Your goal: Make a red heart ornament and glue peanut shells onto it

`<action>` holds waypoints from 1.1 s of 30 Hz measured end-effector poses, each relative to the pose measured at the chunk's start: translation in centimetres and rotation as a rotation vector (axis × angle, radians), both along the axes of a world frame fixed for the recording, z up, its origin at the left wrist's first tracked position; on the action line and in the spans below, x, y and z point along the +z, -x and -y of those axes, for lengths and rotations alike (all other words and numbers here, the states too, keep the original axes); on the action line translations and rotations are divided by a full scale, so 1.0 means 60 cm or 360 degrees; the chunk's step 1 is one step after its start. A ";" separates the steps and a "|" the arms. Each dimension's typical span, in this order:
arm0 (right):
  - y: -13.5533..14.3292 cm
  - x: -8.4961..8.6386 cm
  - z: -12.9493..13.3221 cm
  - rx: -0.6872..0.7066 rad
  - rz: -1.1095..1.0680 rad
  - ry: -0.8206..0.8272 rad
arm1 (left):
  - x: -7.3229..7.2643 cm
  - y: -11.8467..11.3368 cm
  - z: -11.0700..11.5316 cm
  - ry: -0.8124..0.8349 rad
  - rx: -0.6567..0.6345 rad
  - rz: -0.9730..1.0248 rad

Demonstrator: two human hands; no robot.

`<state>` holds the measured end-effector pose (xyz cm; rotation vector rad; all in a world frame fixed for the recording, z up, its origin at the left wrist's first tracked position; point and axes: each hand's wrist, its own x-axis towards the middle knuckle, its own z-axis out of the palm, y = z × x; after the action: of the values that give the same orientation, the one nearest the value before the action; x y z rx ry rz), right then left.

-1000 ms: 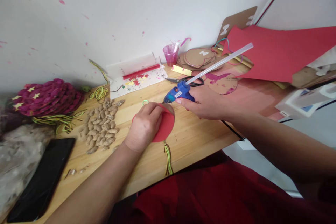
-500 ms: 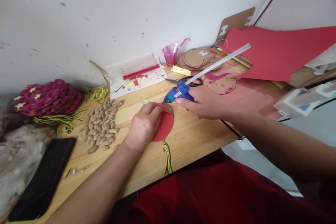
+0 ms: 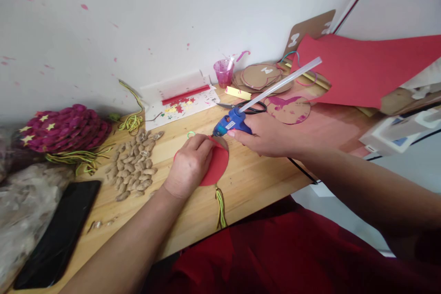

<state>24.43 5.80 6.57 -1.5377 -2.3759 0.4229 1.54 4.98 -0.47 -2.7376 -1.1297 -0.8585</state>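
Note:
In my right hand (image 3: 270, 134) is a blue hot glue gun (image 3: 230, 121), with a long clear glue stick (image 3: 284, 83) rising from its back. Its nozzle points down-left, at the far edge of a red paper piece (image 3: 216, 164) over a cardboard backing. My left hand (image 3: 189, 165) grips that red paper, fingers bent over its upper part and hiding much of it. From the near edge hangs a green and yellow yarn tassel (image 3: 220, 206); a small green loop (image 3: 191, 134) shows at the far side. Left of my left hand lies a pile of peanuts (image 3: 132, 165).
Black-handled scissors (image 3: 257, 108), a pink-stained cup (image 3: 223, 73) and cardboard cutouts (image 3: 260, 76) lie behind. Large red paper (image 3: 365, 64) covers the back right. At left are stacked magenta peanut pieces (image 3: 69, 128), a phone (image 3: 60, 234) and a plastic bag (image 3: 27, 216). A white power strip (image 3: 401, 133) is at right.
The glue gun and my right hand have shifted slightly left along the red paper's far edge, and the glue stick tilts a little differently. My left hand keeps its grip.

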 end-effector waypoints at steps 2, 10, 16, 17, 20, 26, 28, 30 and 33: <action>-0.004 -0.002 -0.001 -0.0023 0.0027 0.0021 | 0.000 0.000 0.000 -0.0005 -0.0004 0.0006; -0.015 0.003 0.003 -0.0024 0.0041 0.0058 | -0.003 0.002 -0.001 0.0020 -0.0011 0.0009; -0.018 0.003 0.005 -0.0042 0.0067 0.0112 | -0.004 0.001 -0.001 0.0036 0.0004 0.0005; -0.019 0.002 0.005 -0.0049 0.0060 0.0121 | -0.003 0.001 -0.001 0.0034 0.0006 0.0002; -0.023 0.000 0.007 -0.0050 0.0041 0.0102 | -0.003 0.001 0.000 0.0018 0.0002 0.0000; -0.029 -0.001 0.012 -0.0064 0.0077 0.0038 | -0.003 0.001 -0.001 -0.0021 -0.0008 0.0003; -0.029 0.001 0.015 -0.0065 0.0069 0.0072 | -0.003 0.001 -0.001 -0.0026 -0.0008 0.0003; -0.029 0.003 0.016 -0.0067 0.0070 0.0090 | -0.002 0.000 0.000 -0.0022 -0.0003 0.0006; -0.029 0.004 0.018 -0.0080 0.0106 0.0066 | -0.002 0.000 0.000 -0.0014 0.0005 0.0007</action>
<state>26.19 4.75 6.79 -1.6509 -2.3861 0.4191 1.57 4.95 -0.57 -2.7273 -1.1277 -0.8678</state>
